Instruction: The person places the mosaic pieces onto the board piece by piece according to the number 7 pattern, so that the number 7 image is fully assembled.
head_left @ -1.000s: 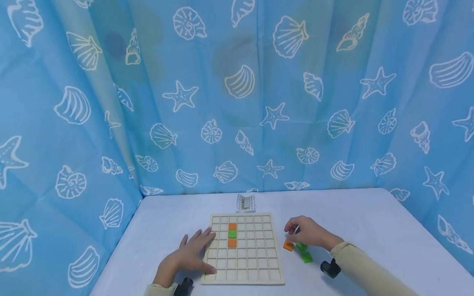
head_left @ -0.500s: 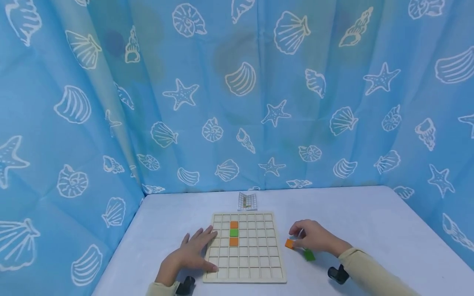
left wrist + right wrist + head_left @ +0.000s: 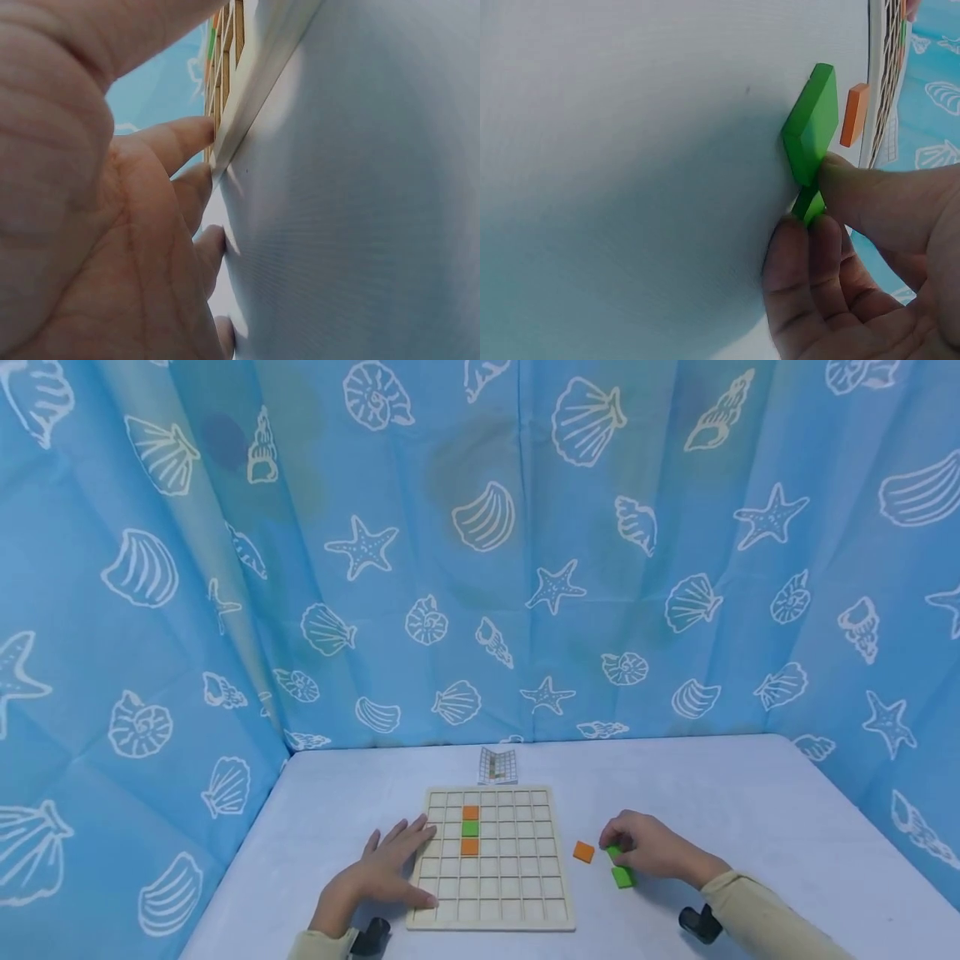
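A wooden grid board point(image 3: 525, 893) lies on the table with an orange tile point(image 3: 470, 812), a green tile point(image 3: 469, 828) and another orange tile point(image 3: 469, 847) in one column. My left hand point(image 3: 382, 872) rests along its left edge, fingers spread, the thumb and a fingertip touching the frame, as the left wrist view also shows. To the right of the board, my right hand point(image 3: 656, 847) pinches a green tile point(image 3: 808, 205) between thumb and fingertips, partly hidden by them. A second loose green tile point(image 3: 811, 124) sits right beside it. One loose orange tile point(image 3: 583, 852) lies between hand and board.
Behind the board stands a small folded card point(image 3: 498, 767) printed with a grid and coloured squares. A white cloth covers the table point(image 3: 697, 785). Blue curtain point(image 3: 420, 568) with shell and starfish drawings hangs at the back and sides.
My right hand has shifted slightly right, off the orange tile and onto a green one. The loose orange tile now lies fully in sight. My left hand keeps its place on the board.
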Available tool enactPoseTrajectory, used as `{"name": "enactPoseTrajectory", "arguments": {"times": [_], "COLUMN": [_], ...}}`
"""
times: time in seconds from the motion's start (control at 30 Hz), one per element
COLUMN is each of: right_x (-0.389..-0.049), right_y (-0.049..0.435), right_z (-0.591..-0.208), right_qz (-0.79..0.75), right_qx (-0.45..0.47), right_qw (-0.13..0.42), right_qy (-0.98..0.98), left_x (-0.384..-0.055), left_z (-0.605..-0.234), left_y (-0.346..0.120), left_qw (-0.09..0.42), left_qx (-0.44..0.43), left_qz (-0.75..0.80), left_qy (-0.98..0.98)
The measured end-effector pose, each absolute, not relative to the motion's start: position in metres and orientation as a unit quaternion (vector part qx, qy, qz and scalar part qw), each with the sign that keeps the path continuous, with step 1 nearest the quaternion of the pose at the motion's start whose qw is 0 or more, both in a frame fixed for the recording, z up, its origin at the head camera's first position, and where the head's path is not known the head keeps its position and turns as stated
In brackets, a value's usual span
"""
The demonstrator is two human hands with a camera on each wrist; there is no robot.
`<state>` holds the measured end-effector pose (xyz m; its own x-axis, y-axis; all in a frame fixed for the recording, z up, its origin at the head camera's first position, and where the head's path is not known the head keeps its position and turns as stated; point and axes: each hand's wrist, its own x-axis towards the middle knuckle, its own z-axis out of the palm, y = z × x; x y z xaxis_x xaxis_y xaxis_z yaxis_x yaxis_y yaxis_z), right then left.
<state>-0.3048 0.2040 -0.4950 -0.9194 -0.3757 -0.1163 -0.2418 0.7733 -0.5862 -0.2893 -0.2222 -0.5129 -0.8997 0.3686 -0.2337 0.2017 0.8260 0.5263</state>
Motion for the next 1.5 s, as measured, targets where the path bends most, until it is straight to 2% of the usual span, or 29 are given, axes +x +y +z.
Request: {"name": "enactPoseTrajectory", "arguments": {"times": [0.27,0.57,0.73,0.87,1.1,1.3,1.5], "right_x": [-0.307,-0.308,-0.317,-0.323,-0.32,-0.301,-0.304], "right_y": [0.197,0.185,0.162,0.134,0.085,0.053,0.025], "right_z": [-0.494,-0.477,-0.456,-0.447,-0.467,-0.488,-0.485], "right_qz": [-0.238,-0.229,-0.251,-0.292,-0.309,-0.352,-0.351], "right_qx": [-0.116,-0.142,-0.147,-0.146,-0.218,-0.269,-0.285], "right_qw": [0.105,0.081,0.056,0.06,0.041,0.066,0.045], "right_qy": [0.958,0.96,0.955,0.943,0.925,0.894,0.891], "left_x": [-0.28,-0.289,-0.291,-0.292,-0.288,-0.281,-0.288], "left_z": [-0.501,-0.507,-0.512,-0.515,-0.521,-0.525,-0.505], "left_y": [-0.218,-0.22,-0.221,-0.222,-0.22,-0.214,-0.217], "left_qw": [0.178,0.173,0.159,0.159,0.161,0.172,0.155], "left_qx": [0.14,0.153,0.161,0.156,0.151,0.166,0.158], "left_qz": [0.252,0.25,0.254,0.254,0.258,0.261,0.238], "left_qy": [0.941,0.94,0.94,0.941,0.94,0.936,0.946]}}
